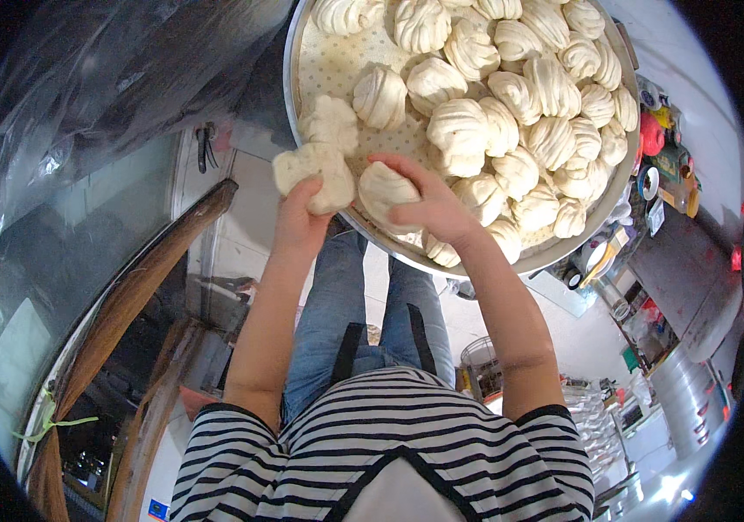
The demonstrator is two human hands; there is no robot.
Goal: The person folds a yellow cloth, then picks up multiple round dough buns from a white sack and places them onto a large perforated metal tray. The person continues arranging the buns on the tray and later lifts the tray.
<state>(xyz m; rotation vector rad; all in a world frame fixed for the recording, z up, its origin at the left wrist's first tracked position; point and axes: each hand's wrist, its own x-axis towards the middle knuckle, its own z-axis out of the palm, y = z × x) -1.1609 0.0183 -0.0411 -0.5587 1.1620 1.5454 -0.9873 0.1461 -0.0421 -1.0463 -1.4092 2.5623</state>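
A large round metal steamer tray (289, 72) spreads before me, lined with a dotted perforated mat (336, 55). Pleated steamed buns (551, 85) crowd its right side, some resting on others. My left hand (304, 218) grips a flat, pale bun piece (316, 173) at the tray's near left rim. Just beyond it lies another smooth-sided bun piece (331, 124). My right hand (434, 202) has its thumb and fingers around a pleated bun (385, 192) low over the mat, beside the left hand. Whether that bun still touches the mat cannot be made out.
A wood-framed glass panel (143, 287) and clear plastic sheeting (85, 117) stand at the left. On the right, a cluttered counter holds bowls, bottles and a brush (606, 258). A wire basket (479, 359) sits low beside my right arm.
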